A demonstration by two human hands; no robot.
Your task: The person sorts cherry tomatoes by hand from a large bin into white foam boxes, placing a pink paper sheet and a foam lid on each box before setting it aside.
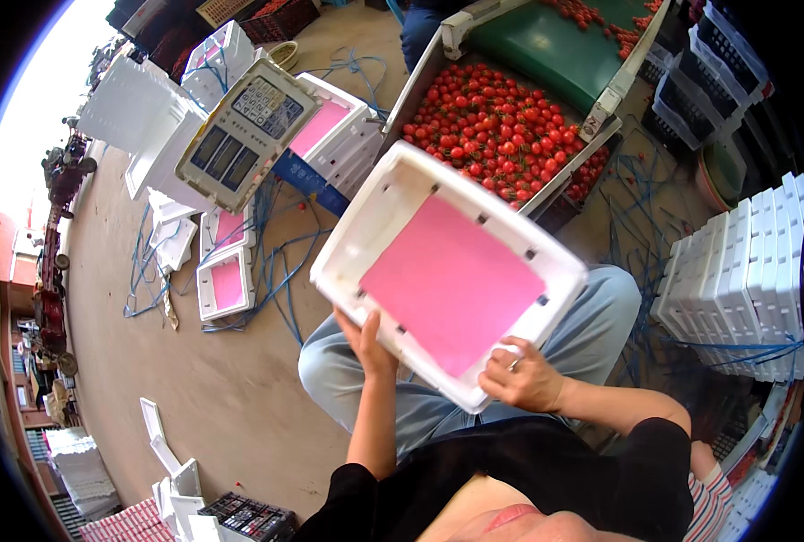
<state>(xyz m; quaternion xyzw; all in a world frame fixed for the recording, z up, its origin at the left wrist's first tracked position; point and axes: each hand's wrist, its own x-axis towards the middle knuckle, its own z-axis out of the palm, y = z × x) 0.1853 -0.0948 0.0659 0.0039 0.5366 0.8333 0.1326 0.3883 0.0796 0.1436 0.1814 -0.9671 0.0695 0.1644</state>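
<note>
A white foam box is tilted over my lap, its inside facing up. A pink sheet covers its floor, and dark slots show around the sheet. My left hand grips the near left wall, thumb up along the outside, other fingers partly hidden beneath. At the near right corner, my right hand, with a ring on one finger, is closed over the rim. Just beyond the box, many small red tomatoes fill a bin at the foot of a green sloping belt.
A scale display stands left of the bin, by white foam boxes. Stacked foam boxes tied with blue strap rise at right, below black crates. Blue straps tangle on the floor. A black crate sits lower left.
</note>
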